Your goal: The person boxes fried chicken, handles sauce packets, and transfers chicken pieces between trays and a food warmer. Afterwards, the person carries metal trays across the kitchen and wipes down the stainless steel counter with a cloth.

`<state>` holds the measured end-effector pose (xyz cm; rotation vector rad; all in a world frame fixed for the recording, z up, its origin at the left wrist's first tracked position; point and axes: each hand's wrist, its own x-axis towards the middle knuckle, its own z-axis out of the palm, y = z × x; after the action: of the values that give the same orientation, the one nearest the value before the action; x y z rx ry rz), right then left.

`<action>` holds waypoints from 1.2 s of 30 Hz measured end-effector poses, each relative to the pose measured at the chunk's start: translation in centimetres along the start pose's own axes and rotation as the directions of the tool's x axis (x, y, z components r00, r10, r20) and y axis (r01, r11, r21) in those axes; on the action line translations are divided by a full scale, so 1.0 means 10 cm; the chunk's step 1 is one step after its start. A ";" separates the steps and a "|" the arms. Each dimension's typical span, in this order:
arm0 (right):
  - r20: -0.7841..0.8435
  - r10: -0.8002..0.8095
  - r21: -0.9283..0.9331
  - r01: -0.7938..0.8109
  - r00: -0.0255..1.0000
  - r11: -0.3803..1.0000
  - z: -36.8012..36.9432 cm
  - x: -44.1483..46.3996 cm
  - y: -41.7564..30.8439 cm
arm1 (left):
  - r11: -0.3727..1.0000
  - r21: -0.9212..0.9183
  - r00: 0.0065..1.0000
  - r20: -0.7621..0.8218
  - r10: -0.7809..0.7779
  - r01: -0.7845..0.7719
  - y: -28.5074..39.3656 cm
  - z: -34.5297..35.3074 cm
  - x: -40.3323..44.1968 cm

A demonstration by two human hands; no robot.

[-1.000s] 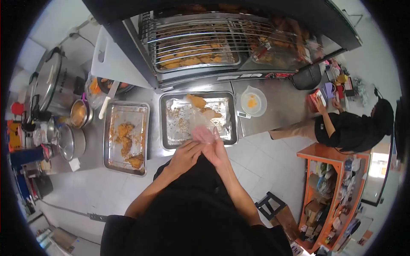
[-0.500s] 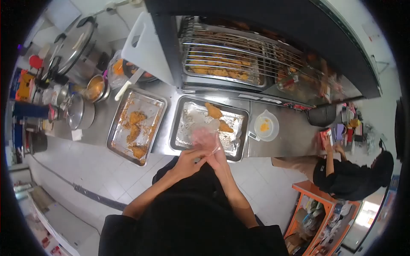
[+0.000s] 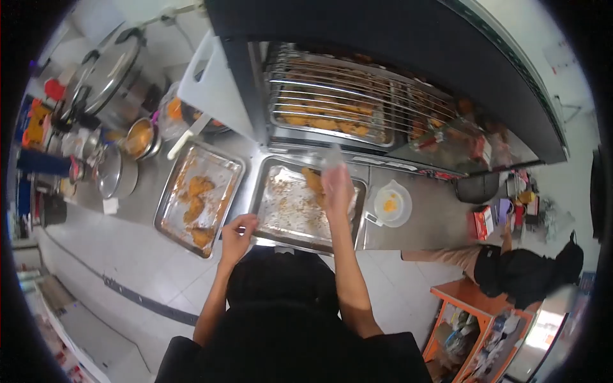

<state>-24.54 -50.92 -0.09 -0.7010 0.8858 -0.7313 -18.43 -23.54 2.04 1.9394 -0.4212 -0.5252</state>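
Note:
My right hand (image 3: 338, 185), in a clear plastic glove, is over the right metal tray (image 3: 290, 241), beside a golden-brown fried chicken piece (image 3: 312, 179). Motion blurs its fingers, so I cannot see whether they grip anything. At the left rim of that tray, my bare left hand (image 3: 237, 235) has thumb and forefinger pinched together on the edge. Crumbs and oily smears cover much of the tray's bottom. To the left, another metal tray (image 3: 167, 207) holds fried chicken pieces (image 3: 195, 209).
A heated display case (image 3: 332, 96) with racks of fried food stands behind the trays. A white bowl (image 3: 402, 216) sits at right, a knife (image 3: 185, 139) and pots (image 3: 118, 172) at left. A co-worker (image 3: 523, 268) stands at far right, near an orange shelf (image 3: 469, 295).
My hands have separated from where they met over the right tray. The gloved right one has moved up towards the chicken; the left has gone to the tray's left edge.

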 end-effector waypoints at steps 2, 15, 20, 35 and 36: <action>-0.045 -0.061 -0.178 0.052 0.997 0.983 0.34 0.23 -0.06 | 1.000 -0.017 1.000 0.010 0.007 -0.007 0.05 0.12 0.16; -0.073 -0.001 -0.106 -0.007 0.997 0.994 0.89 0.90 0.18 | 0.980 0.014 0.961 -0.195 0.195 -0.196 0.63 0.64 1.26; -0.002 -0.006 -0.027 0.006 1.000 1.000 0.43 0.79 -0.09 | 0.983 0.070 0.937 -0.296 0.183 -0.170 0.57 0.72 1.46; 0.316 0.179 -0.367 -0.054 0.932 0.929 -0.69 0.79 -0.94 | 0.739 -0.659 0.939 -0.148 -0.311 0.140 0.63 1.31 1.53; 0.316 0.178 -0.369 -0.052 0.932 0.928 -0.73 0.78 -0.97 | 0.703 -0.699 0.927 -0.161 -0.337 0.134 0.55 1.32 1.57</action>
<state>-30.01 -64.28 0.95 -1.0538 0.7320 -0.3236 -12.57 -43.79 -0.45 1.3103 0.2097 -0.4724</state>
